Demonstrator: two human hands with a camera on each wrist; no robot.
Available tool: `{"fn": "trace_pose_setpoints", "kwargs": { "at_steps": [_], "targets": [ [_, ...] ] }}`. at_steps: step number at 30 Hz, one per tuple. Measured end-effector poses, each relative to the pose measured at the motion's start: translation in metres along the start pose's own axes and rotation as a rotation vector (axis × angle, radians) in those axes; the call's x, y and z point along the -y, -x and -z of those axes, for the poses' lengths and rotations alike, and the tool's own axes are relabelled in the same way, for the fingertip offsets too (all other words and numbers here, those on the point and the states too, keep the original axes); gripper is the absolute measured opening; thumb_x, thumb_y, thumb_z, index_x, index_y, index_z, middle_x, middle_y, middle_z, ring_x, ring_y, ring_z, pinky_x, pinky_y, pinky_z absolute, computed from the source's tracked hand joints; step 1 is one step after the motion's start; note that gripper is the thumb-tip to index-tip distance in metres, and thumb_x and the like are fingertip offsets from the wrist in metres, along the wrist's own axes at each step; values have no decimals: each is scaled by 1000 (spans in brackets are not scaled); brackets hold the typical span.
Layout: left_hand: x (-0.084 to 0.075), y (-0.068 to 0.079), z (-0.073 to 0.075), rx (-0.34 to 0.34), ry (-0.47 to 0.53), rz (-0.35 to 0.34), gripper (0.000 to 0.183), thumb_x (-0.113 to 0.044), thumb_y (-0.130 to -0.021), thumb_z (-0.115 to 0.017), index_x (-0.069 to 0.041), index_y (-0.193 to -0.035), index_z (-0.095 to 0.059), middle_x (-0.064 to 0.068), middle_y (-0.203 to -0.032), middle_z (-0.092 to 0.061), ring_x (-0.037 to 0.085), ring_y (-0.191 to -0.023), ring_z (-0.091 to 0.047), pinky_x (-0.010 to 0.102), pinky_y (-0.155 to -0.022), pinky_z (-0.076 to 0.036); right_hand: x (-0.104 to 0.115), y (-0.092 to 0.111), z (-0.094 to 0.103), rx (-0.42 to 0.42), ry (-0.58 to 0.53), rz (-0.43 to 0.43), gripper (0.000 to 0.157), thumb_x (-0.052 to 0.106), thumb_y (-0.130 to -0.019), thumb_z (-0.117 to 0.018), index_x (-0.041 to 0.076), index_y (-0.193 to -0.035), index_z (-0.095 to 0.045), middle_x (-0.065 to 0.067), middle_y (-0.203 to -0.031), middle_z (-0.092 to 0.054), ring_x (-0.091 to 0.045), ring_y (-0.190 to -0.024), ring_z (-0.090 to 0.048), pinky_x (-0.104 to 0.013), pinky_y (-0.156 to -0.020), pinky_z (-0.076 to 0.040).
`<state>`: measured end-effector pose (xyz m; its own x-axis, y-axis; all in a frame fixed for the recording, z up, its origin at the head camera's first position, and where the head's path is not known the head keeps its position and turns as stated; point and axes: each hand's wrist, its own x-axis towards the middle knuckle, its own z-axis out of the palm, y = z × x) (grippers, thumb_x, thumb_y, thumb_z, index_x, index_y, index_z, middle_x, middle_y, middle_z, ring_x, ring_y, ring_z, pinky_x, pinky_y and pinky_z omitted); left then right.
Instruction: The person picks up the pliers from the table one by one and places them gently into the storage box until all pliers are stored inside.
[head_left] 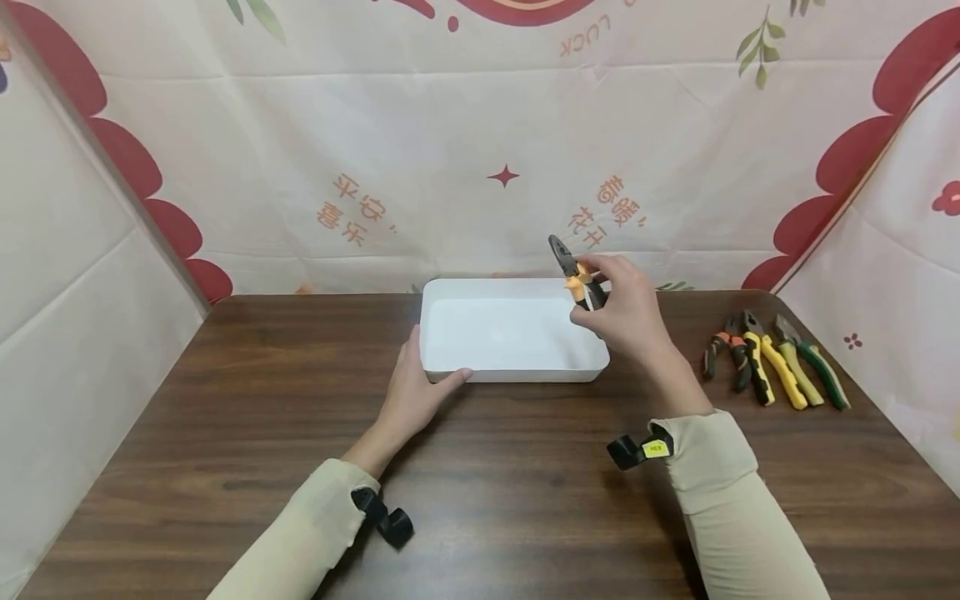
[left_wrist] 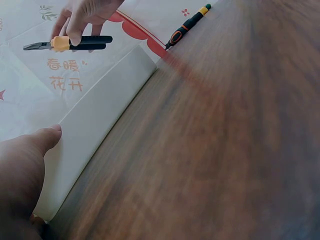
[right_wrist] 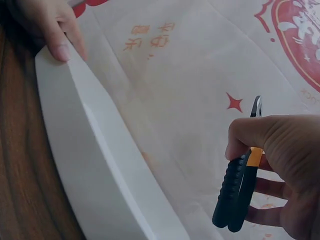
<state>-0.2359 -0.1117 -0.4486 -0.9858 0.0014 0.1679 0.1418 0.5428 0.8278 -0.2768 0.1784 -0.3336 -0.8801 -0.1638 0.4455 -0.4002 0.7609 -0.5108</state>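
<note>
Printed cloth backdrop (head_left: 450, 167) behind dark wood-grain table (head_left: 517, 483). Combination pliers (head_left: 576, 286) held above the right end of white rectangular tray (head_left: 510, 333); long axis diagonal in head view, nose up-left, handles down-right toward palm. Right hand (head_left: 626, 312): thumb and fingers pinching the pliers near the handle tops. Left hand (head_left: 412, 387) grips tray's near-left corner, thumb on front wall; other fingertips hidden. Orange-black pliers (head_left: 741, 367), yellow-black pliers (head_left: 783, 375), green-yellow pliers (head_left: 823, 372) lie right, noses toward backdrop; right forearm between them and tray.
</note>
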Motion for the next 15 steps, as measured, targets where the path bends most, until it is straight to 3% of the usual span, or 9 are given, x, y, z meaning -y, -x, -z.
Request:
{"fn": "trace_pose_setpoints", "kwargs": {
  "at_steps": [11, 15],
  "targets": [
    [0, 1, 0, 13, 19, 0, 112, -49, -84, -79, -9, -163, -11, 18, -162, -30, 32, -150, -33, 54, -121, -32, -5, 0, -14, 36, -37, 30, 62, -2, -77, -73, 7, -137, -60, -17, -128, -61, -35, -115, -57, -53, -90, -53],
    [0, 0, 1, 6, 12, -2, 112, -49, -84, -79, -9, -163, -10, 18, -161, -31, 32, -150, -33, 54, -121, -33, -7, -2, -22, 67, -21, 48, 62, 1, -77, -74, 8, -137, -60, -16, -127, -60, -33, -111, -57, -48, -85, -52]
  ]
}}
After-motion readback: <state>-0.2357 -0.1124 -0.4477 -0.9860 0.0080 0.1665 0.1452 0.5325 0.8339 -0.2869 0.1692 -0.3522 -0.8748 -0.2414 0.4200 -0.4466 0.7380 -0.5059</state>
